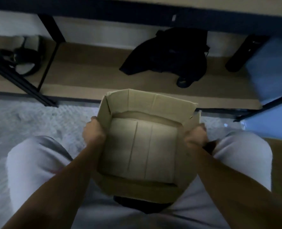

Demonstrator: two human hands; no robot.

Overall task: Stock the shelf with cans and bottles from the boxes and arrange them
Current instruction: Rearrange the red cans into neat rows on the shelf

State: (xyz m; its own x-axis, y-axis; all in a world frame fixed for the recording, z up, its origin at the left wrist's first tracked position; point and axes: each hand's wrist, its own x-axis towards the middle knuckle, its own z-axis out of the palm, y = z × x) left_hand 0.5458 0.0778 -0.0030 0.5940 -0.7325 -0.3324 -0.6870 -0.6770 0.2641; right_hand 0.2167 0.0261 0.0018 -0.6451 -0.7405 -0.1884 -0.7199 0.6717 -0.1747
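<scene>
An open cardboard box (142,146) sits between my knees, and nothing shows inside but its folded bottom flaps. My left hand (94,132) grips the box's left wall, fingers curled over the edge. My right hand (195,135) grips the right wall the same way. No cans or bottles are in view. The low shelf board (90,75) runs across just beyond the box, framed by black metal posts.
A black bag or garment (170,53) lies on the low shelf behind the box. Dark straps or cables (24,58) lie at the shelf's left end. A blue surface (272,76) stands at the right. Pale carpet (37,119) covers the floor.
</scene>
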